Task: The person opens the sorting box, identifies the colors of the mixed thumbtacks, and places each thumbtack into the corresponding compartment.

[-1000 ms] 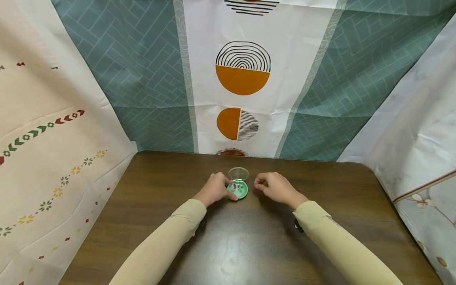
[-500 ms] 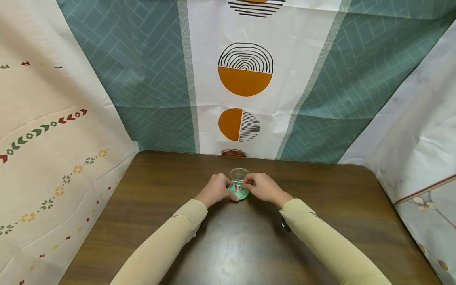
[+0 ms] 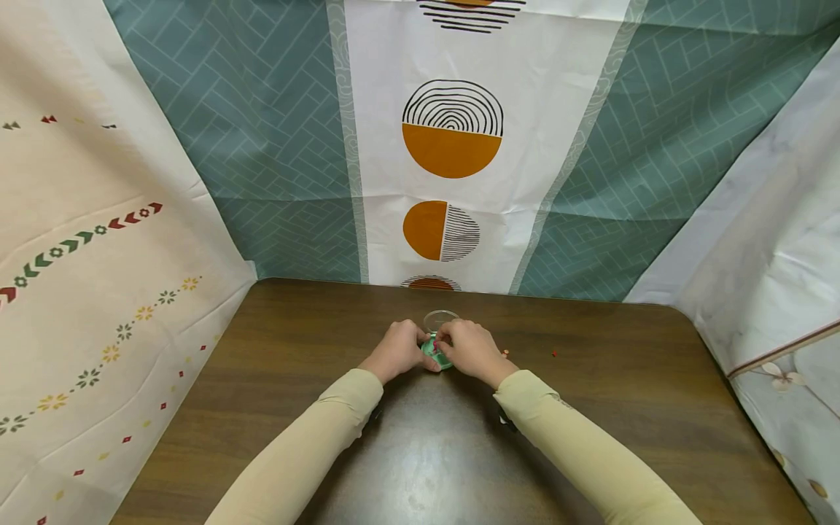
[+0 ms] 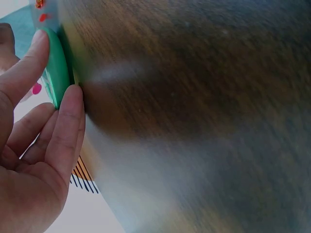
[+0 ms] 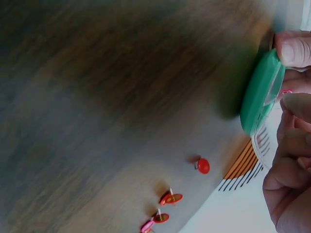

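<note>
Round green case (image 5: 261, 94) lying flat, clear lid (image 3: 441, 321) open, pink tack (image 4: 36, 89) just above, red tacks (image 5: 203, 166) nearby

Both arms (image 3: 298, 441) converge ahead, left fingers (image 4: 69, 116) curved, right fingers (image 5: 294, 141) bent and pinching.

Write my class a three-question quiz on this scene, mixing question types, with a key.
1. Multiple choice: what colour is the box that the left hand grips?
A) blue
B) green
C) yellow

2. True or false: the clear lid is open.

3. Fill in the blank: the loose red tacks lie on the ____.

Key: 1. B; 2. true; 3. table.
</note>
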Tool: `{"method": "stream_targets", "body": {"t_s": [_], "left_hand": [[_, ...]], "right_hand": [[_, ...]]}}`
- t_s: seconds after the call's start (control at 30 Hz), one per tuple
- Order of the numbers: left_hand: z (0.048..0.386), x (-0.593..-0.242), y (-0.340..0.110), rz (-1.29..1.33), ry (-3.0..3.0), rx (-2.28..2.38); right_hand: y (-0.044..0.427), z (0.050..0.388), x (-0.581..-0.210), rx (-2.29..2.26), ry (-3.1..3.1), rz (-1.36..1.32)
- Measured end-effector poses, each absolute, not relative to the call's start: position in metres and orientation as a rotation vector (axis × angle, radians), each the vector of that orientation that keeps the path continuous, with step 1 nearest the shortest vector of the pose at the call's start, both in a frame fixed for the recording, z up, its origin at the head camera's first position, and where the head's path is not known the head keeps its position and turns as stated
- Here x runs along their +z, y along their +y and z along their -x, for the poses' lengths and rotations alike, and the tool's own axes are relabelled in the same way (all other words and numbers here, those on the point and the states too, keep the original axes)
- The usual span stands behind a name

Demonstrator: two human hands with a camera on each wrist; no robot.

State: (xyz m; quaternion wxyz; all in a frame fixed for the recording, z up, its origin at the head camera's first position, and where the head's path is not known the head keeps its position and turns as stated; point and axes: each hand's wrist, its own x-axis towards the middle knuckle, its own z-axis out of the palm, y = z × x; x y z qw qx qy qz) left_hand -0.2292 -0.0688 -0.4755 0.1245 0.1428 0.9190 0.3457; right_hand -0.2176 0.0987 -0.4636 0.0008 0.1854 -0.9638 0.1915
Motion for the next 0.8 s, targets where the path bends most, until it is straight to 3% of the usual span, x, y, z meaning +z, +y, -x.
{"method": "stream_targets", "body": {"t_s": [0.37, 0.8], "left_hand": [[0.229, -0.475, -0.07, -0.449, 2.665, 1.033], [0.228, -0.475, -0.07, -0.451, 2.657, 1.025]], "right_hand": [[0.087, 0.223, -0.466, 0.594, -3.089, -0.57], [0.08, 0.229, -0.461, 0.904, -3.217, -0.241]]}}
